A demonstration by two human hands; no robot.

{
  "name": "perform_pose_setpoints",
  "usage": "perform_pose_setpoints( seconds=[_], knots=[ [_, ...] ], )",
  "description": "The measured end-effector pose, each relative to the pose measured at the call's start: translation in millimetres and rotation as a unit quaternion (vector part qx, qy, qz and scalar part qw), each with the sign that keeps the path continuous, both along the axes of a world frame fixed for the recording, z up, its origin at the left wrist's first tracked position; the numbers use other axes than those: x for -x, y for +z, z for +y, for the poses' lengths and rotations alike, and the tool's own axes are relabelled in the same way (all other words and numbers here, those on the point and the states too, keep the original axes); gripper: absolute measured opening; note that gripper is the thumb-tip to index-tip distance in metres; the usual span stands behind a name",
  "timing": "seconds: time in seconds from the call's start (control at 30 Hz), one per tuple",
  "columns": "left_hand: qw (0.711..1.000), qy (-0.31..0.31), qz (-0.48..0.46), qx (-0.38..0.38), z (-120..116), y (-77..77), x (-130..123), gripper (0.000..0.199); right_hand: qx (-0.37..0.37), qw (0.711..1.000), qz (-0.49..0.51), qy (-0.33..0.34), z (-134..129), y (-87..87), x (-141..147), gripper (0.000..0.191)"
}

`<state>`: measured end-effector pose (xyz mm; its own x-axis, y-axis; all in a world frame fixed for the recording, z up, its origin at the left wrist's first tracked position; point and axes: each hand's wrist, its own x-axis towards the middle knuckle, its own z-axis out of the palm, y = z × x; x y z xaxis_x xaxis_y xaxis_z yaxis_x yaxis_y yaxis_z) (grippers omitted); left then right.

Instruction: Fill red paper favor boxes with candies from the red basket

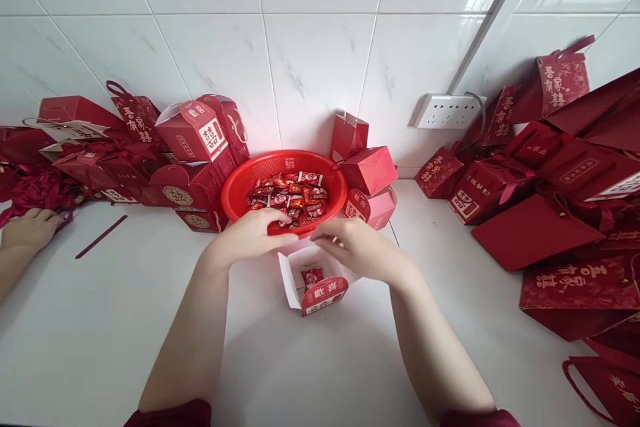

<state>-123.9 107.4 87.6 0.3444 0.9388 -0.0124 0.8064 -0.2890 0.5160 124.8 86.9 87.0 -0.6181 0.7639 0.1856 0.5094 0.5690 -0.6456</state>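
A small open gift box [324, 297], red and white with its flaps spread, stands in front of me with one red-wrapped candy [313, 277] inside. Behind it sits a red plastic basket [233, 193] holding many wrapped candies [287, 200]. My left hand [253, 233] is at the basket's front rim, thumb and fingers apart, with nothing visible in it. Over the back right of the box hovers my right hand [353, 245]. Its fingers are loosely bent and apart, and no object shows in them.
Stacked red gift boxes stand left [193, 137] and right [370, 170] of the basket. More red boxes and bags [535, 227] crowd the right side. A ribbon strip [101, 237] lies at left, near another person's hand [31, 230] by bunched ribbons [43, 190]. A power strip [447, 111] is against the wall.
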Motion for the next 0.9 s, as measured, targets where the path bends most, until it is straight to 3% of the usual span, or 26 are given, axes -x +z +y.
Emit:
perform_pose_setpoints(
  seconds=[0.1,0.23,0.4,0.53,0.67,0.8,0.9],
  knots=[
    [0.999,-0.047,0.016,0.017,-5.2,4.8,-4.8,0.037,-0.019,0.998,-0.043,-0.040,23.9,10.1,-2.1,0.025],
    [0.998,-0.045,0.029,-0.017,-17.9,12.9,-16.9,0.018,-0.029,0.961,-0.274,-0.019,79.3,18.6,23.8,0.027],
    [0.991,-0.121,0.012,0.059,-24.9,8.1,-17.6,0.014,0.020,0.918,-0.394,0.039,132.9,0.1,75.7,0.017],
    [0.987,-0.108,0.029,0.112,-27.9,2.9,-15.0,0.011,0.051,0.882,-0.462,0.080,149.8,-21.7,97.5,0.023],
    [0.986,-0.090,0.064,0.128,-31.6,5.1,-16.1,0.016,0.073,0.858,-0.503,0.077,156.0,-39.0,108.7,0.032],
    [0.979,-0.152,0.048,0.127,-33.1,9.4,-16.4,0.007,0.085,0.853,-0.511,0.064,158.5,-52.2,116.3,0.036],
    [0.973,-0.190,0.032,0.124,-33.3,9.4,-16.2,0.028,0.080,0.858,-0.504,0.061,162.9,-57.1,115.7,0.036]
  ],
)
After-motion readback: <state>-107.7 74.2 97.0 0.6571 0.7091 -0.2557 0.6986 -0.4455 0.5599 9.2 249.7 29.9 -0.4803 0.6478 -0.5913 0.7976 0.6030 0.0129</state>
